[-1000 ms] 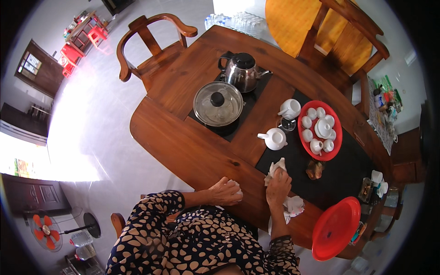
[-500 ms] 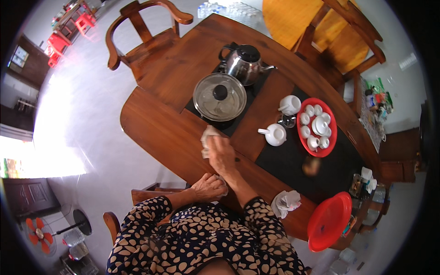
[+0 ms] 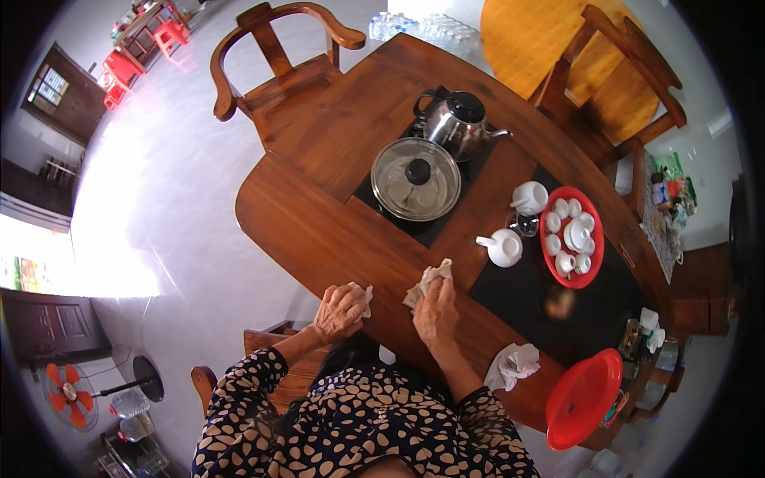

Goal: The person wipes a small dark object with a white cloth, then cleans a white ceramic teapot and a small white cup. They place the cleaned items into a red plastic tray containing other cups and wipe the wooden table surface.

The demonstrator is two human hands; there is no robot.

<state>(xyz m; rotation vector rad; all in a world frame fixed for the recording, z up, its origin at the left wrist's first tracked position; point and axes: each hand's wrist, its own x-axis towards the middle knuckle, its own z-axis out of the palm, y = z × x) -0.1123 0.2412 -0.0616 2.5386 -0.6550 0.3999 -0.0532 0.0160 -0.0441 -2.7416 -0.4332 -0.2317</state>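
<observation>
My right hand (image 3: pixel 437 315) is closed on a crumpled whitish tissue (image 3: pixel 428 282), pressing it to the wooden table (image 3: pixel 319 231) near its front edge. At that same edge, further left, my left hand (image 3: pixel 339 311) grips another white tissue (image 3: pixel 363 298) that shows beside its fingers. Beyond the hands a glass-lidded pot (image 3: pixel 390 191) and a steel kettle (image 3: pixel 454 131) stand on a black panel. A third crumpled tissue (image 3: pixel 512 366) lies to the right of my right forearm.
Right of the pot are two white teapots (image 3: pixel 504 248) (image 3: pixel 529 197), a glass vessel (image 3: pixel 523 224) and a red tray (image 3: pixel 581 280) of white cups. A red basin (image 3: pixel 584 398) sits at the near right. Wooden chairs (image 3: pixel 275 48) (image 3: pixel 606 76) surround the table; a fan (image 3: pixel 70 395) stands left.
My right hand has drawn its tissue nearer to me and slightly right. My left hand has moved left and a little farther out, apart from the right forearm. The whole view has shifted slightly.
</observation>
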